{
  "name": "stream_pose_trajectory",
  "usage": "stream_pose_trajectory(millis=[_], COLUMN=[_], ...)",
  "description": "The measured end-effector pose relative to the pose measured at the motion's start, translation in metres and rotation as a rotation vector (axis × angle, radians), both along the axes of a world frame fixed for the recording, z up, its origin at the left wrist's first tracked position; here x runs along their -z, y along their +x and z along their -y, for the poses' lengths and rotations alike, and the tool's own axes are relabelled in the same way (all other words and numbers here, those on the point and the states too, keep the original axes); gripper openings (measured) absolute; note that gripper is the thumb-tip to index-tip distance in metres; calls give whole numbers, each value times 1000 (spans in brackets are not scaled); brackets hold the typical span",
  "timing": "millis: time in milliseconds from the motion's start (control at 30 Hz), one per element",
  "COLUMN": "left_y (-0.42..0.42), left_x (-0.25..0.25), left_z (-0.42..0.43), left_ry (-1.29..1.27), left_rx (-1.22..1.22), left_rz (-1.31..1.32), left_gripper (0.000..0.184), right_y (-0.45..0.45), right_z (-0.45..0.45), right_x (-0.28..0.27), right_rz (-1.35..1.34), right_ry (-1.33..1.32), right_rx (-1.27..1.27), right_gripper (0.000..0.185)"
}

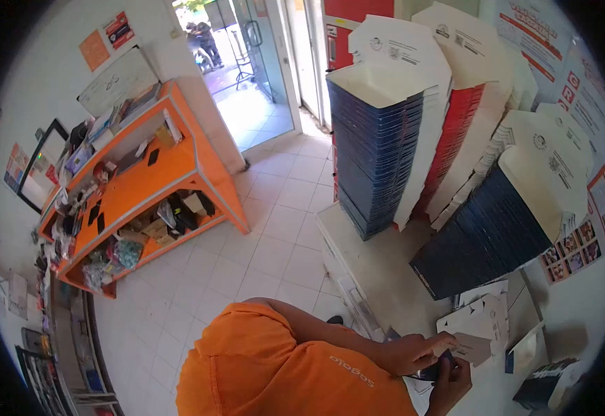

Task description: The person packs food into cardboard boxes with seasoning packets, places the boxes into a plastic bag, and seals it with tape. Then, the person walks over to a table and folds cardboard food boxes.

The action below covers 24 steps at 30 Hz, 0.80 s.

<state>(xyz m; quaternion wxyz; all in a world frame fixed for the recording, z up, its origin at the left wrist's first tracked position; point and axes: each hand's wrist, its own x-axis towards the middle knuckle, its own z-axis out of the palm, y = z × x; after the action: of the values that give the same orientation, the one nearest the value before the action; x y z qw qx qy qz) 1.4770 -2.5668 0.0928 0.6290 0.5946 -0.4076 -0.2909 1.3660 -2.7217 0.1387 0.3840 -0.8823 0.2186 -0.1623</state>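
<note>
My left hand (415, 352) reaches from the orange sleeve, its fingers bent over a small dark blue and pale card carton (473, 349). My right hand (452, 385) is just below it, with its fingers curled round the carton's dark edge. The two hands are close together at the lower right, over the white tabletop (358, 270). White printed card sheets (486, 317) lie just beyond the carton. Part of the carton is hidden by the fingers.
Tall stacks of nested dark blue cartons (375, 152) and red cartons (458, 132) stand on the table; another blue stack (490, 232) leans right. Small dark cartons (545, 385) are at the lower right. An orange counter (191, 149) and glass door (264, 62) stand farther off.
</note>
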Motion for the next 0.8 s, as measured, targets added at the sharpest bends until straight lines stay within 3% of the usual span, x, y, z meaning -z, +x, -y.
stream_pose_trajectory(millis=[133,167,233,267,333,367,400,467,533,633,667,767,800], left_y=[5,6,17,21,23,26,24,34,37,43,46,37,33], left_x=[1,3,-7,-12,10,27,47,66,57,61,48,30,34], left_z=[-7,-7,-10,-10,-4,-2,-1,-10,-17,2,6,27,39], left_ry=[-107,-159,12,98,-52,-133,-45,20,-71,132,86,144,78], left_rx=[29,59,98,117,-35,-117,-451,-415,-199,246,191,35,14], left_rz=[-73,-114,-72,-51,-14,11,210,19,-191,-404,-180,-681,-707], left_gripper=[55,56,60,62,65,67,71,72,69,64,54,50,45], right_y=[-14,-16,-10,-8,-5,-11,-28,-57,-81,-71,-98,-30,-34], right_z=[16,21,19,14,5,15,36,65,79,51,101,-2,4], right_x=[26,28,10,7,3,10,26,50,57,62,152,72,67], right_rz=[-89,-45,41,64,111,91,69,113,238,-38,242,603,431], right_ry=[336,241,43,-68,-290,-134,20,335,648,-663,-18,266,-599], right_rx=[-216,-331,-555,-520,-448,-264,-86,179,364,152,130,572,164], right_gripper=[29,33,42,46,55,53,50,46,44,39,51,61,66])
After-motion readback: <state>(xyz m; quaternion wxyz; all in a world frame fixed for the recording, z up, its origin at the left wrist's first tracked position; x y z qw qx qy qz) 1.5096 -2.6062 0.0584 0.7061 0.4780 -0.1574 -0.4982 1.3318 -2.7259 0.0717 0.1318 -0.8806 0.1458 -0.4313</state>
